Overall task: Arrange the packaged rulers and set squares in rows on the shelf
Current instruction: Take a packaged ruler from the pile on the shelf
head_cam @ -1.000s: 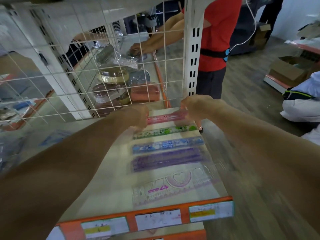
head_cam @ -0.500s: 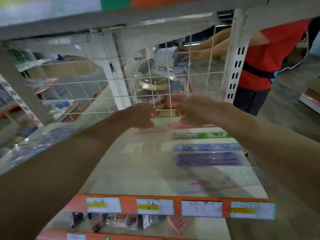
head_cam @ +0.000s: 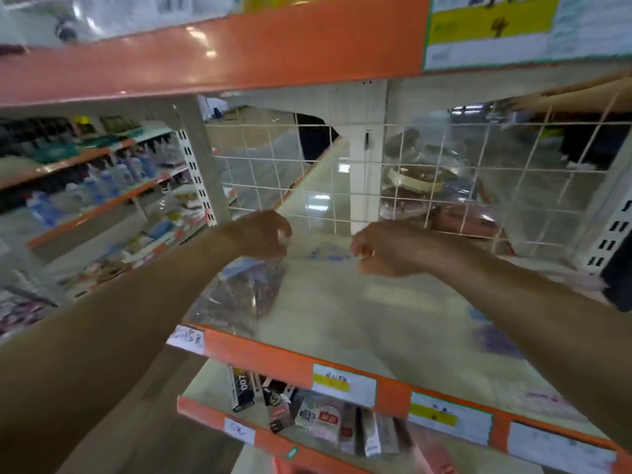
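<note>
Rulers in clear plastic packets (head_cam: 239, 295) lie heaped at the left front lip of the beige, orange-edged shelf (head_cam: 342, 319); the left forearm could likely sweep them off. Left hand (head_cam: 263, 234) pinches a blue-printed packet (head_cam: 328, 255) near the back. Right hand (head_cam: 379, 249) is curled at its other end, grip unclear.

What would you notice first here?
Two bare arms reach in, and the left grip and right grip seem to pinch a clear packet at the back of the shelf, by the wire grid. A bright orange edge with price labels runs along the front.
</note>
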{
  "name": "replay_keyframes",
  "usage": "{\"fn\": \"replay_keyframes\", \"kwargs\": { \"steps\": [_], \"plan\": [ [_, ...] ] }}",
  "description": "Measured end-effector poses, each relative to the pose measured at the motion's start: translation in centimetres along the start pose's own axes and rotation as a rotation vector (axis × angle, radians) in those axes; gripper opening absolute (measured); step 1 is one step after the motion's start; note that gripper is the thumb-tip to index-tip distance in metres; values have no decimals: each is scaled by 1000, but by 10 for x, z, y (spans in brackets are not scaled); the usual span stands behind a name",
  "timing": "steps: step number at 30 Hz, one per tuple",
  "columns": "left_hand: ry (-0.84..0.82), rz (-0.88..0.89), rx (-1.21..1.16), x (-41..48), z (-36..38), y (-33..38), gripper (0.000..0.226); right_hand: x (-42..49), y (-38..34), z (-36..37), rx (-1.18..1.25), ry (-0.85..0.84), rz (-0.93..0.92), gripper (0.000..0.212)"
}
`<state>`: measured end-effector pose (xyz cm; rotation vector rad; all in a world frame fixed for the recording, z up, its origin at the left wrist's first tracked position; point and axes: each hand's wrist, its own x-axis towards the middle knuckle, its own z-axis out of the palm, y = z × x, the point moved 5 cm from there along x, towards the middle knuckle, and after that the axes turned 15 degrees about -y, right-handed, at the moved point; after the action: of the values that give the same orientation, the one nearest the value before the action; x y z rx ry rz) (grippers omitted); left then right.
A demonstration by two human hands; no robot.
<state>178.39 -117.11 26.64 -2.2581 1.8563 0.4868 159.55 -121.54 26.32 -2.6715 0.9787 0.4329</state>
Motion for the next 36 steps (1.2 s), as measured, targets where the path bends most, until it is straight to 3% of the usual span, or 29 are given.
{"fn": "replay_keyframes", "kwargs": {
  "steps": [6,11,15,21,27,33,36],
  "plan": [
    [-65,-95,-75,-10,14,-65,44,54,-55,16,81,-78,-86,45],
    [-74,-127,-165,-9,24,-112,43,96,-92,20,148,-42,-117,54],
    [-99,-127,-200,-6,36,-137,43,133,-111,23,141,17,-88,56],
    [-81,-88,-286,0,39,-158,39,158,-140,31,46,-22,-133,57],
    [-87,-58,-351,2,40,-160,37,151,-151,34,-169,249,-199,31],
    [-19,-74,-432,7,38,-165,30,139,-147,36,-74,382,-205,23],
    [151,-65,-544,6,28,-156,21,126,-134,32,80,493,-157,24]
  ]
}}
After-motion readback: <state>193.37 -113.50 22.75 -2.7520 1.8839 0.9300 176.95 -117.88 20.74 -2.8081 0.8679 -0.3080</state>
